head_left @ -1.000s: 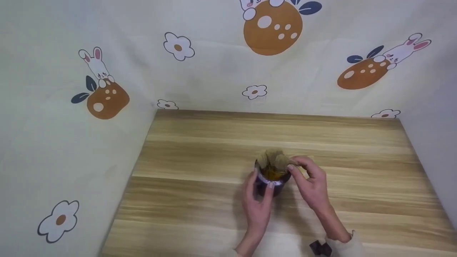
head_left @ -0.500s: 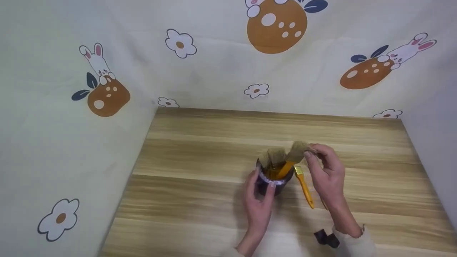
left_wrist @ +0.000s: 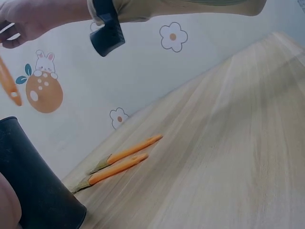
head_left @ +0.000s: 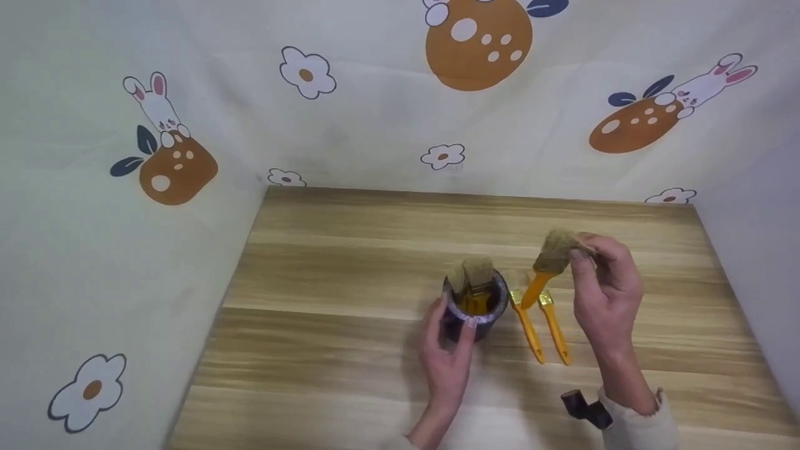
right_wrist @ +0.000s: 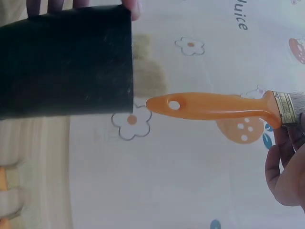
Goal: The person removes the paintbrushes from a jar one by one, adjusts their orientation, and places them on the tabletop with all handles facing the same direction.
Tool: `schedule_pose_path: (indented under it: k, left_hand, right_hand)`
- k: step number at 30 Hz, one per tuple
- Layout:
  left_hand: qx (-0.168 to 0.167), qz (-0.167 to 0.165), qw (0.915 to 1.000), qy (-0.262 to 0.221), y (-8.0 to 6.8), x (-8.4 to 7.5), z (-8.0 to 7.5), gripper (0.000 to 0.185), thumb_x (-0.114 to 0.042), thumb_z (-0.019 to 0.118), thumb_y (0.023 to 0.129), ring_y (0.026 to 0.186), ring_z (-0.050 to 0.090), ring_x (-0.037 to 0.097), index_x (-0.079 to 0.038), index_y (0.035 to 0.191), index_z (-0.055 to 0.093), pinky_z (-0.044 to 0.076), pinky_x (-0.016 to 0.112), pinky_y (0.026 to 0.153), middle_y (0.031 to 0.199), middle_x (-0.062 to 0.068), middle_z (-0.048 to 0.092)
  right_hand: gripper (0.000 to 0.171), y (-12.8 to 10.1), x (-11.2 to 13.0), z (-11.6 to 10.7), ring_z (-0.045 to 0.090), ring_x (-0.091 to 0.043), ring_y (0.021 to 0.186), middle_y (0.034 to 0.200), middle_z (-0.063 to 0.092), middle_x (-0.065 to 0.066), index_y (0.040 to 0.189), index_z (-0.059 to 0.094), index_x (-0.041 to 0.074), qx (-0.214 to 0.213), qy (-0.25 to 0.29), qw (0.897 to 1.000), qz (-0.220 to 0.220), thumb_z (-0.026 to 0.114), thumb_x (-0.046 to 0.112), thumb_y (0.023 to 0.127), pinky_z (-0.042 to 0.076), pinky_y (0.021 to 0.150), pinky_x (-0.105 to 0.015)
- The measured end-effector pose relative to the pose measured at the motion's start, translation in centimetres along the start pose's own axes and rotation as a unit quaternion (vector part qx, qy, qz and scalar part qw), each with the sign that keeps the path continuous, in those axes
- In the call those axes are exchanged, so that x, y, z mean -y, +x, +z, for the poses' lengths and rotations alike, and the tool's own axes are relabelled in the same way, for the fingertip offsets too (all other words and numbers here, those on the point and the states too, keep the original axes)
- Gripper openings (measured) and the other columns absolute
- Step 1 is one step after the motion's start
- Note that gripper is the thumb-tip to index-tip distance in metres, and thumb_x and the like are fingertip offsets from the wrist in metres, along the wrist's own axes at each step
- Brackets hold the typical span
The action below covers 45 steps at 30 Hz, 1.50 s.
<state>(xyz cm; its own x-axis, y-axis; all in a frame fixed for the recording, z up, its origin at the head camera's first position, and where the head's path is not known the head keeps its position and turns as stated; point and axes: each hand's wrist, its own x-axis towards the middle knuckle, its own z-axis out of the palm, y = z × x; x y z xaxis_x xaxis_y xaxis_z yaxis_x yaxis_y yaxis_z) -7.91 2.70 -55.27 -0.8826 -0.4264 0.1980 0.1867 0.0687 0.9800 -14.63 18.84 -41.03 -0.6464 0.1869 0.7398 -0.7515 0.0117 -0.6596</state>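
Where the left hand (head_left: 447,362) grips: fingers and thumb hold a dark cup (head_left: 486,328), with bristles-up brushes (head_left: 478,272) standing inside, just beyond that grip.
Loose brushes (head_left: 530,334): two lie side by side on the wood-grain table (head_left: 312,350), right of the left hand, handles toward the person.
Right hand (head_left: 609,290): fingers and thumb pinch one raised brush (head_left: 549,270) by its bristles.
Raised brush: in the air, just left of the right hand, orange handle slanting down, apart from the cup.
Backdrop (head_left: 369,131): pale, printed with rabbits and flowers, beyond both hands.
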Motion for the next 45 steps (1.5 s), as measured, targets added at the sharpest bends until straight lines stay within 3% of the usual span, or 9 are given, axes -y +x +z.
schedule_pose_path:
  k: [5,8,13,16,21,27,30,36,45]
  left_hand:
    - [-0.014,0.002,0.9999,0.006,-0.1,0.1,-0.6,0.055,-0.024,0.074,0.085,0.13,0.048,0.019,-0.023,0.137,0.053,0.04,0.04,0.109,0.141,-0.004,0.051]
    - [-0.01,0.0,0.9999,0.0,-0.1,0.0,-0.5,0.055,-0.022,0.074,0.085,0.13,0.049,0.021,-0.02,0.137,0.053,0.041,0.04,0.109,0.142,-0.001,0.051]
    - [-0.004,-0.01,0.9999,-0.005,0.1,-0.4,0.3,0.056,-0.02,0.074,0.085,0.129,0.049,0.023,-0.02,0.137,0.053,0.041,0.041,0.108,0.141,0.001,0.051]
    - [0.004,-0.011,0.9999,-0.004,0.2,-0.5,0.9,0.056,-0.022,0.074,0.085,0.13,0.048,0.023,-0.021,0.137,0.053,0.04,0.042,0.109,0.142,0.001,0.051]
    - [0.009,-0.023,0.9997,0.0,0.2,-0.7,1.0,0.057,-0.025,0.074,0.085,0.132,0.046,0.021,-0.024,0.138,0.052,0.038,0.042,0.111,0.143,-0.003,0.05]
    - [0.012,-0.031,0.9994,0.001,0.2,-0.9,0.9,0.057,-0.026,0.074,0.085,0.131,0.047,0.018,-0.028,0.138,0.051,0.04,0.041,0.109,0.143,-0.008,0.049]
    - [0.01,-0.024,0.9996,-0.006,0.1,-0.8,0.8,0.057,-0.024,0.074,0.085,0.13,0.048,0.02,-0.027,0.138,0.051,0.041,0.042,0.109,0.142,-0.006,0.05]
    - [0.017,-0.021,0.9995,-0.014,0.2,-0.7,0.7,0.057,-0.025,0.073,0.086,0.131,0.048,0.021,-0.026,0.138,0.051,0.04,0.043,0.109,0.143,-0.005,0.05]
    - [0.018,-0.02,0.9996,-0.013,0.1,-0.7,0.5,0.057,-0.025,0.073,0.086,0.13,0.048,0.019,-0.026,0.138,0.051,0.039,0.043,0.11,0.142,-0.006,0.05]
  right_hand:
    - [0.011,-1.1,-1.2,-1.6,0.058,-0.014,0.079,0.093,0.065,-0.009,0.098,0.051,-0.022,0.003,-0.045,0.998,0.037,0.05,-0.02,0.088,0.051,0.069,-0.018]
    - [0.011,-1.7,-2.3,-3.0,0.056,-0.011,0.075,0.089,0.064,-0.009,0.097,0.056,-0.018,0.012,-0.122,0.991,0.052,0.051,-0.019,0.087,0.048,0.065,-0.016]
    - [0.012,-2.8,-5.2,-6.3,0.046,-0.005,0.065,0.081,0.064,-0.007,0.096,0.065,-0.001,0.057,-0.314,0.947,0.029,0.062,-0.009,0.087,0.037,0.055,-0.012]
    - [0.01,-3.3,-6.9,-8.1,0.049,-0.005,0.067,0.082,0.065,-0.005,0.095,0.066,0.003,0.083,-0.37,0.925,0.032,0.064,-0.004,0.088,0.035,0.055,-0.012]
    - [0.005,-4.1,-9.4,-9.7,0.058,-0.012,0.075,0.085,0.067,-0.006,0.095,0.066,0.004,0.101,-0.41,0.901,0.098,0.063,0.002,0.091,0.041,0.059,-0.016]
    - [0.008,-4.9,-11.5,-10.5,0.066,-0.029,0.074,0.088,0.07,-0.014,0.097,0.066,0.002,0.115,-0.455,0.87,0.152,0.063,0.007,0.092,0.053,0.063,-0.044]
    - [0.011,-5.2,-12.4,-10.9,0.068,-0.032,0.076,0.089,0.071,-0.015,0.099,0.066,0.002,0.12,-0.464,0.859,0.179,0.063,0.01,0.092,0.054,0.066,-0.05]
    - [0.013,-5.7,-14.1,-11.6,0.067,-0.031,0.082,0.092,0.07,-0.015,0.101,0.066,0.002,0.14,-0.472,0.841,0.226,0.061,0.012,0.094,0.054,0.073,-0.05]
    - [0.012,-6.5,-15.6,-12.2,0.059,-0.027,0.07,0.08,0.067,-0.011,0.097,0.067,0.004,0.159,-0.495,0.825,0.222,0.062,0.015,0.093,0.047,0.062,-0.044]
